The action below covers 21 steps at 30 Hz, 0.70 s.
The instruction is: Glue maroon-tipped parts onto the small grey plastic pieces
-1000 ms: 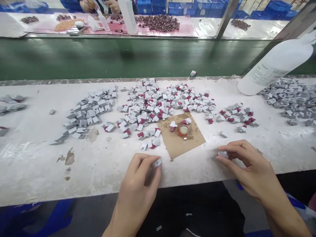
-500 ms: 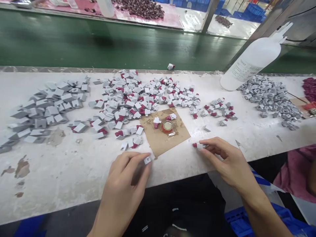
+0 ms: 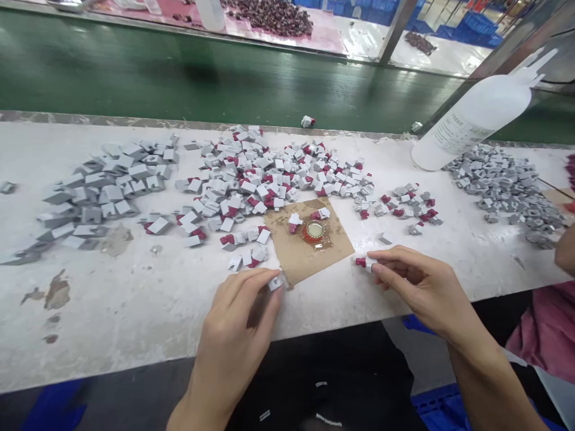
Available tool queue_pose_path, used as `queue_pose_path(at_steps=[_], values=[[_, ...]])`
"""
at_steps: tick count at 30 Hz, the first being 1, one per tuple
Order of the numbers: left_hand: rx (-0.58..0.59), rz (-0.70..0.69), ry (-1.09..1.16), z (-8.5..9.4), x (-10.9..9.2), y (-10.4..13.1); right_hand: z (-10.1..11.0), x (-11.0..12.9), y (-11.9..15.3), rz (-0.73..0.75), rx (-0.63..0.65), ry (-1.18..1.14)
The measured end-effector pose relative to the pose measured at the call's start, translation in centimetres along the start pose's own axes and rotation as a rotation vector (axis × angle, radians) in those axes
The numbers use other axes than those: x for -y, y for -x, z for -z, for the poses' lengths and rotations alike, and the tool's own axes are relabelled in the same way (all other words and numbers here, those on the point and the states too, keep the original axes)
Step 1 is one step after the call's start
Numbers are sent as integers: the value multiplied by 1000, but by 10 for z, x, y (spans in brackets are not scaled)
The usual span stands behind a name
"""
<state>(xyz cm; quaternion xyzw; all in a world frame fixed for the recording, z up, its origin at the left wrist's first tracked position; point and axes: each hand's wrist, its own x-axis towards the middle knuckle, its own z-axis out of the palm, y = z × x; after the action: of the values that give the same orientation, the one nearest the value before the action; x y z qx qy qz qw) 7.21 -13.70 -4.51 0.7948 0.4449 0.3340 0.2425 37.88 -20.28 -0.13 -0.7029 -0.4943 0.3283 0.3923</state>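
Observation:
Pinched between thumb and fingers of my left hand [image 3: 240,326] is a small grey plastic block [image 3: 275,282] with a slot in its end. My right hand [image 3: 422,287] grips a grey-and-maroon plastic piece [image 3: 366,263], its maroon end pointing left. Between the hands lies a brown cardboard square [image 3: 309,260]. On it sits a bottle cap [image 3: 315,231] in a wet puddle, with two grey-and-maroon pieces [image 3: 294,221] beside it. A large heap of similar pieces [image 3: 251,179] spreads behind the cardboard.
Plain grey blocks [image 3: 112,185] are heaped at left, smaller grey parts [image 3: 507,185] at right. A white squeeze bottle [image 3: 471,123] leans at the back right. Beyond the table [image 3: 148,317] runs a green belt [image 3: 179,78]. Another person's pink sleeve [image 3: 543,329] shows at the right edge.
The view has shifted slightly, so the table's contents appear further right. Both hands keep their pieces in nearly the same places. Another person's arm shows further up at the right edge.

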Motion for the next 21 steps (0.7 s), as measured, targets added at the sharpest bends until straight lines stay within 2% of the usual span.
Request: queue_pose_path(at_steps=[5, 10, 17, 21], values=[[-3, 118, 79, 4, -4, 2, -29, 28, -20, 93, -83, -221], [-1, 230, 263, 7, -5, 5, -56, 35, -43, 88, -103, -258], [-39, 233, 366, 3, -10, -1, -60, 33, -48, 85, -92, -230], [-14, 244, 396, 2, -16, -4, -60, 32, -47, 98, -97, -203]])
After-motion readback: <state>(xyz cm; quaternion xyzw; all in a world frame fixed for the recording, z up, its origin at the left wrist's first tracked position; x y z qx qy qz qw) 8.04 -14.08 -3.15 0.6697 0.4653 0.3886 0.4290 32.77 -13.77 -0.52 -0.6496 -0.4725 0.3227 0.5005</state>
